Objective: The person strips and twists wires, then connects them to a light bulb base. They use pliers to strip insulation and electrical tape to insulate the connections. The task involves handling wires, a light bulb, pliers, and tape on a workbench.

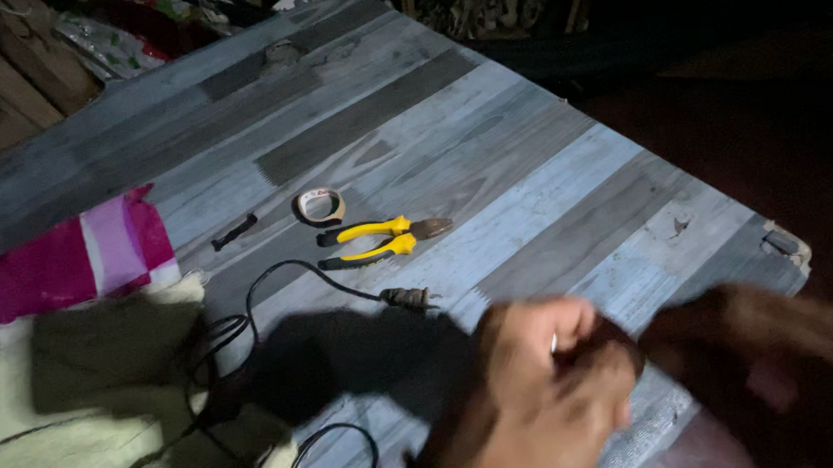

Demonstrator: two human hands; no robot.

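Hands meet at bench (528,158) front edge: left hand (535,392) grip closed on a small dark item, blurred; right hand (768,366) grip indistinct. Black cable (273,283) just left; yellow-handled pliers (383,241) beyond.

Left hand (535,392) bare; right hand (788,374) blurred, bare, sleeveless.

Your table (551,195): grey-blue plank pattern. On it you've got yellow-handled pliers (384,241), a tape roll (320,206), a black cable (279,371), a small black piece (234,232), pink-and-cream cloth (61,317).
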